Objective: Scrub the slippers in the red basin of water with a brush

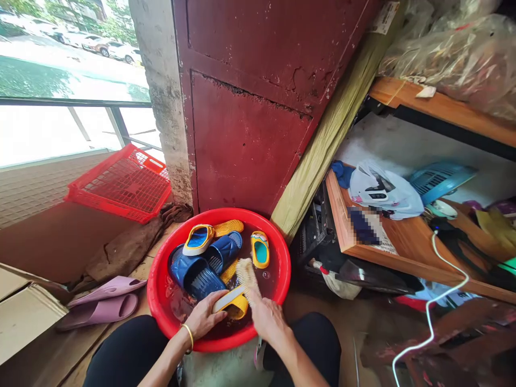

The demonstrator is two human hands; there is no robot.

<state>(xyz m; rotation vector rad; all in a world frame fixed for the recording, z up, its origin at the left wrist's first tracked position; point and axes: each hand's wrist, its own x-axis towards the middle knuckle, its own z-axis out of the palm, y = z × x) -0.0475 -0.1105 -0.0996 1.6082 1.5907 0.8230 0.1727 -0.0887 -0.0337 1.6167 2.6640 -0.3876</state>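
Observation:
In the head view, my left hand (205,317) is closed on a slipper (230,299), seen edge-on with its pale sole edge showing. Yellow slipper material (238,308) shows right below that edge; I cannot tell whether it is the same slipper. My right hand (269,318) grips a scrub brush (248,277) with pale bristles, close beside the slipper. Both hands are over a red basin (284,269) of dark water. Blue slippers (201,278), a yellow-and-white clog (199,239), a yellow clog with a teal inside (260,250) and a yellow sole (229,228) lie in it.
Purple slippers (100,309) lie left of the basin, near cardboard (28,317). A red crate (121,183) stands behind them. A dark red door (245,134) rises behind the basin. Wooden shelves (403,263) with bags and a white cable (429,317) are at right.

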